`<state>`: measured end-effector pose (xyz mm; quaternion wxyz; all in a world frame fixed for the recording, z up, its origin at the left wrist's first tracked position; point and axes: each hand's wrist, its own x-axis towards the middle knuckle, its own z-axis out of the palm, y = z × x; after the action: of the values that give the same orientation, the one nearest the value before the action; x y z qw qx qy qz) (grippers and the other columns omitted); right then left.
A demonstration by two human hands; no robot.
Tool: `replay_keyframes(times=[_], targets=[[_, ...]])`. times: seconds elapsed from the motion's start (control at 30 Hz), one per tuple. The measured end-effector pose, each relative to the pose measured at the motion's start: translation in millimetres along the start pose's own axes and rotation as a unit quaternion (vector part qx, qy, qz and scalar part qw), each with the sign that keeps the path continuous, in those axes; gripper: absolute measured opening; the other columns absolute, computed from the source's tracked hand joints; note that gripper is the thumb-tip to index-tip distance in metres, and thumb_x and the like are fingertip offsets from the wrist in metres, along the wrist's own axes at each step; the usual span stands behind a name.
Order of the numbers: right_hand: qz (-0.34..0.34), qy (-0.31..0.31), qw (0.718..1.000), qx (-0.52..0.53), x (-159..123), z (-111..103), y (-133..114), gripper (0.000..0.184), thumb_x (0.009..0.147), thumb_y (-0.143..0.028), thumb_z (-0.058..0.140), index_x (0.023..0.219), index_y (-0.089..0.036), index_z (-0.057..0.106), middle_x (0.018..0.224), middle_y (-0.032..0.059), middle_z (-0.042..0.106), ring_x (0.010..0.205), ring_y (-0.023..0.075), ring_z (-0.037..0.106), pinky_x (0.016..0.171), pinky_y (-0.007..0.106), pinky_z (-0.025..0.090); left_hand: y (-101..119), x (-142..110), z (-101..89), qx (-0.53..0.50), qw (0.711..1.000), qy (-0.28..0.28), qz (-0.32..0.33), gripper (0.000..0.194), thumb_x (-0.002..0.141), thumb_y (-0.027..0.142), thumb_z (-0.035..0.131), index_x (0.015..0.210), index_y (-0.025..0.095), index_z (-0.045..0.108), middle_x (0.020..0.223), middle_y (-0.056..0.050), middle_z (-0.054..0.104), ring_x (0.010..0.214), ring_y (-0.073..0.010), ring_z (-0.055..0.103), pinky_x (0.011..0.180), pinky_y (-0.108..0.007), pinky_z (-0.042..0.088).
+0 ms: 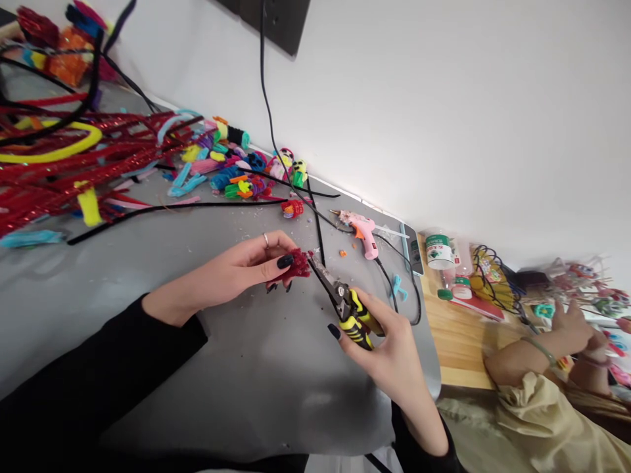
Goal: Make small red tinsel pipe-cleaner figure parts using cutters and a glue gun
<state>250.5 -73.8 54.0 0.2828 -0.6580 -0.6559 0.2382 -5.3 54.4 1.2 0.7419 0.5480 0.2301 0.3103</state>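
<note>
Between the thumb and fingers of my left hand [263, 263] is a dark red fuzzy piece [300, 264], apparently made of pipe cleaner. My right hand [387, 338] grips a pair of pliers [352, 312] with black and yellow handles. The jaws point up and left, with their tips right beside the red piece's edge; I cannot tell whether they touch it. Just beyond my left hand lies a small red coiled piece [292, 209]. A pink glue gun [363, 231] rests on the grey mat [236, 401] past the pliers.
Red tinsel pipe cleaners [113, 161] pile up at the left, beside several small colourful figures [241, 174]. The glue gun's black cord [392, 282] curves near a phone [413, 249]. Bottles [440, 253] stand on the wooden table, where another person's arms [537, 348] reach in.
</note>
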Motion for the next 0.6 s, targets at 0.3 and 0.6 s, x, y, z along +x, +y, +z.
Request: replay_keyframes(times=[0.3, 0.6], targets=[[-0.011, -0.009, 1.0, -0.008, -0.5, -1.9, 0.7, 0.044, 0.08, -0.021, 0.07, 0.122, -0.017, 0.081, 0.096, 0.0069, 0.081, 0.069, 0.0148, 0.068, 0.057, 0.02, 0.054, -0.4, 0.0, -0.2, 0.026, 1.0, -0.006, 0.004, 0.044, 0.099, 0.062, 0.074, 0.105, 0.019, 0.066, 0.087, -0.003, 0.073, 0.077, -0.0145, 0.061, 0.072, -0.025, 0.049], [-0.027, 0.024, 0.999, -0.031, -4.3, 1.7, 9.6, 0.036, 0.082, -0.021, 0.069, 0.115, -0.018, 0.083, 0.091, 0.0066, 0.081, 0.069, 0.0169, 0.071, 0.057, 0.021, 0.055, 0.5, -0.1, 0.3, 0.044, 0.999, -0.001, 0.003, 0.046, 0.097, 0.064, 0.074, 0.102, 0.019, 0.066, 0.083, -0.003, 0.07, 0.073, -0.0141, 0.059, 0.069, -0.025, 0.049]])
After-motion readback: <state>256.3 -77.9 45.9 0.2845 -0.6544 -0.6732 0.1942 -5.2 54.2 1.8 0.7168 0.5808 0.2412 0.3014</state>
